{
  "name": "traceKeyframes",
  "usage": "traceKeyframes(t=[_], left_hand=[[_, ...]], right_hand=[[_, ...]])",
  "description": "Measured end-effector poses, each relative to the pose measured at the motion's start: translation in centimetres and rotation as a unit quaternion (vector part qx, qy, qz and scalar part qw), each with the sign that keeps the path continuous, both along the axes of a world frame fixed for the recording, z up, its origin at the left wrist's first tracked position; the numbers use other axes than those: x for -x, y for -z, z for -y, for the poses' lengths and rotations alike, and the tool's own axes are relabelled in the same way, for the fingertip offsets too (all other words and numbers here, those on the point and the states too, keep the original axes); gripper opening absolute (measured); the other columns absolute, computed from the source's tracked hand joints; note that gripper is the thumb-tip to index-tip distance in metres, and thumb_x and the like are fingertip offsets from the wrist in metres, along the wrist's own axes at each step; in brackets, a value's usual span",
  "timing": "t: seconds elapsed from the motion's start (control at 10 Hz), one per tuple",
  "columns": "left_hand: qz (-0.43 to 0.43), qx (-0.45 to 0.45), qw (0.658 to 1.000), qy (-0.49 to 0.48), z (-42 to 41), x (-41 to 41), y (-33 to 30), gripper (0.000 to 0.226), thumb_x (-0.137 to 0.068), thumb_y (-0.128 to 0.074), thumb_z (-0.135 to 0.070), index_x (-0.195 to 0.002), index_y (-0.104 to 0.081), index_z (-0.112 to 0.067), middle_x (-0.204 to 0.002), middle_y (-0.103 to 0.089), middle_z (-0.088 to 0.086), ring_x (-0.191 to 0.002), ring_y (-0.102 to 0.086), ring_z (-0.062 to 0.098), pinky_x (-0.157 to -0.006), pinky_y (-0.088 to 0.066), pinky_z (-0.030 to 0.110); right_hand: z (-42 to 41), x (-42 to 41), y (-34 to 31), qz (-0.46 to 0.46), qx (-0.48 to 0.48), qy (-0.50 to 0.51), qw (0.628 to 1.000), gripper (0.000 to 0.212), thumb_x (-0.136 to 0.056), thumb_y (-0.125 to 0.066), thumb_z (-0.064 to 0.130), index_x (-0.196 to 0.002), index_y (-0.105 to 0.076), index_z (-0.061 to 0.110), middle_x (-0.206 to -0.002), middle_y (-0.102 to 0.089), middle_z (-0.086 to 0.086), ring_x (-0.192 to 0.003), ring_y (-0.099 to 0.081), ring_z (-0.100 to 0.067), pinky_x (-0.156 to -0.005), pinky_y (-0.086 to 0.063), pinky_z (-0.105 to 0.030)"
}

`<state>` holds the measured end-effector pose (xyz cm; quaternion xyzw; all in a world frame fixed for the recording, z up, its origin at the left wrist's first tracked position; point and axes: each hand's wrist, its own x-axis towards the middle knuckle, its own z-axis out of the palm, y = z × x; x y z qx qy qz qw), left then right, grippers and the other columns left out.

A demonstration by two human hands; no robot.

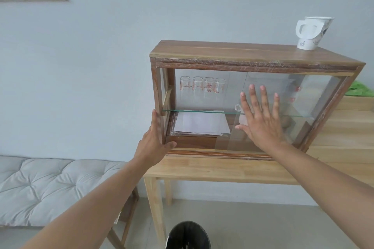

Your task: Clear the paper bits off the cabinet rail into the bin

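Note:
A wooden cabinet (253,54) with sliding glass doors stands on a light wooden table (222,170). My left hand (153,143) grips the cabinet's lower left corner post, thumb on the front. My right hand (261,119) lies flat with spread fingers against the glass door (303,107), which has been slid to the right half. The bottom rail (212,152) runs along the cabinet's front base; I cannot make out paper bits on it. A black bin (188,236) sits on the floor below, at the bottom edge of the view.
Several measuring glasses (202,87) stand on the glass shelf, and white paper sheets (200,123) lie below it. A paper cup (311,32) sits on the cabinet top. A grey cushioned bench (50,184) is at the left. Something green (360,89) lies behind at the right.

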<state>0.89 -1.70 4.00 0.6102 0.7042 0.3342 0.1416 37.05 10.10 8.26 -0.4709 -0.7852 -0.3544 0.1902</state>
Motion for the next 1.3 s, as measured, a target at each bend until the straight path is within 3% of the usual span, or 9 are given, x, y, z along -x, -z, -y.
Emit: traceKeyframes(t=[0.3,0.5,0.7,0.9,1.0,1.2,1.3], left_hand=[[-0.012,0.000,1.000,0.001,0.1,0.3,-0.1,0.138,-0.082,-0.086,-0.038,-0.147,0.034,-0.056,-0.168,-0.032,-0.004,-0.137,-0.051,0.038,-0.100,-0.051,0.055],[-0.020,-0.005,1.000,0.003,0.2,0.5,0.0,0.140,-0.080,-0.087,-0.036,-0.148,0.034,-0.054,-0.169,-0.028,-0.007,-0.137,-0.052,0.038,-0.097,-0.051,0.052],[-0.028,-0.008,1.000,-0.009,0.0,0.5,0.2,0.141,-0.078,-0.087,-0.032,-0.150,0.032,-0.054,-0.165,-0.038,-0.004,-0.129,-0.059,0.039,-0.092,-0.053,0.049],[-0.046,0.005,0.999,-0.012,0.1,0.2,-0.3,0.140,-0.079,-0.087,-0.035,-0.149,0.034,-0.053,-0.166,-0.035,-0.003,-0.130,-0.058,0.038,-0.093,-0.055,0.052],[-0.044,0.019,0.999,-0.007,0.3,0.3,-0.7,0.137,-0.081,-0.084,-0.035,-0.149,0.034,-0.052,-0.164,-0.039,-0.002,-0.122,-0.064,0.036,-0.093,-0.055,0.051],[-0.105,0.105,0.989,-0.006,1.2,0.5,-3.2,0.125,-0.085,-0.079,-0.034,-0.157,0.024,-0.037,-0.160,-0.045,0.003,-0.128,-0.057,0.038,-0.098,-0.049,0.053],[-0.161,0.137,0.977,-0.019,1.6,-0.1,-5.6,0.113,-0.088,-0.075,-0.034,-0.161,0.010,-0.024,-0.173,-0.010,0.002,-0.147,-0.034,0.038,-0.109,-0.038,0.061]], right_hand=[[1.0,10.3,-0.2,0.006,-0.007,-0.041,0.999,0.139,-0.076,-0.088,0.062,-0.175,-0.003,0.015,-0.184,0.001,-0.016,-0.167,0.009,-0.042,-0.129,-0.005,-0.078],[1.5,16.0,-0.5,0.013,-0.004,-0.059,0.998,0.137,-0.079,-0.085,0.063,-0.175,0.000,0.015,-0.184,0.001,-0.014,-0.168,0.001,-0.043,-0.127,0.005,-0.075],[1.6,18.5,-0.5,0.012,-0.001,-0.064,0.998,0.135,-0.081,-0.083,0.064,-0.175,0.001,0.014,-0.184,0.002,-0.014,-0.167,0.007,-0.042,-0.125,0.012,-0.074],[1.6,19.3,-0.5,0.018,0.015,-0.046,0.999,0.138,-0.080,-0.083,0.067,-0.174,0.004,0.014,-0.184,0.005,-0.012,-0.165,0.014,-0.043,-0.125,0.011,-0.075],[2.0,20.0,-0.9,0.016,0.016,-0.046,0.999,0.141,-0.079,-0.083,0.068,-0.174,0.005,0.014,-0.184,0.007,-0.011,-0.166,0.012,-0.043,-0.125,0.008,-0.076],[3.1,20.7,-1.3,0.019,0.011,-0.039,0.999,0.137,-0.083,-0.082,0.065,-0.174,0.006,0.013,-0.184,0.009,-0.010,-0.168,0.004,-0.045,-0.127,0.004,-0.077],[3.7,19.6,-2.0,0.028,-0.005,-0.066,0.997,0.119,-0.094,-0.076,0.052,-0.174,0.002,0.012,-0.184,0.009,-0.012,-0.168,0.005,-0.044,-0.130,-0.006,-0.076]])
